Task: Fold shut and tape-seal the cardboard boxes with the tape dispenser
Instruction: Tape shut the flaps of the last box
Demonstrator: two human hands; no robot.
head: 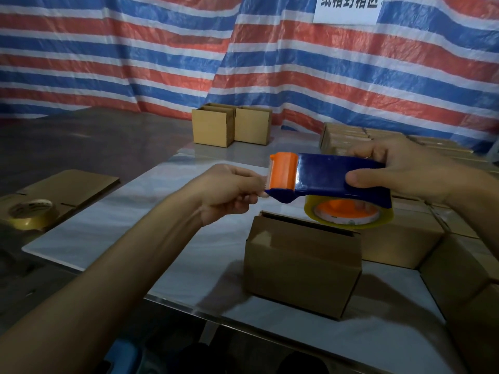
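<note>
The right hand [399, 171] grasps the tape dispenser [329, 176] at centre-right of the frame, held in the air above the cardboard box [302, 260]. The left hand [229, 190] pinches its toothed front edge, probably after the tape end. Those teeth could nick the fingertips, or the end could slip back. The dispenser lies nearly level across the frame, orange nose pointing left.

Both forearms bare, extended forward. Left hand [229, 191]: fingers curled, tips pinching front edge of tape dispenser [324, 174]. Right hand [405, 171]: gripping its rear, thumb on near side.
</note>
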